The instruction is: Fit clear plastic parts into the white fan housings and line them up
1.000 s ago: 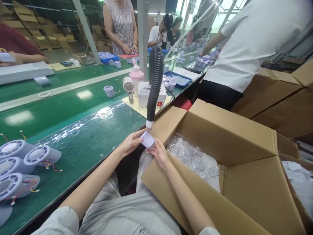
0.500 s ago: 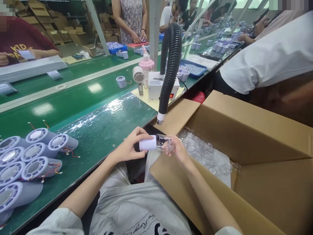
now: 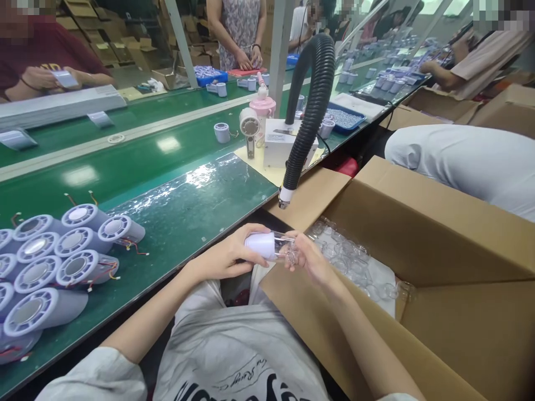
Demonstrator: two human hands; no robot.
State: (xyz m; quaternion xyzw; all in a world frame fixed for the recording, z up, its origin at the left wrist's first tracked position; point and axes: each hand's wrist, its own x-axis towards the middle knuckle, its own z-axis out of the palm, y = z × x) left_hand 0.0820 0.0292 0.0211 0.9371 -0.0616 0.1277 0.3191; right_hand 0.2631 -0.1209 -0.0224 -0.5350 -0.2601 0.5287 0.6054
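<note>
My left hand (image 3: 228, 255) is closed around a pale lavender cylinder (image 3: 259, 245), thumb and fingers on either side of it. A clear plastic cover (image 3: 285, 243) sits in line with the cylinder's right end and seems to overlap it. On the cover's far end, the fingers of my right hand (image 3: 311, 259) are closed. Both pieces lie roughly level above my lap. The nozzle of a black flexible hose (image 3: 309, 106) hangs just above them.
A cardboard box (image 3: 434, 234) at my right holds several clear covers (image 3: 346, 256). Lavender motor housings (image 3: 75, 267) with red wires stand on the green bench (image 3: 188, 206) at left. A white machine (image 3: 288, 146) carries the hose. Co-workers sit across and to the right.
Less of the clear cover shows between my hands, and the lavender cylinder reaches further into it. The view has shifted, and the co-worker's white sleeve at right has moved lower.
</note>
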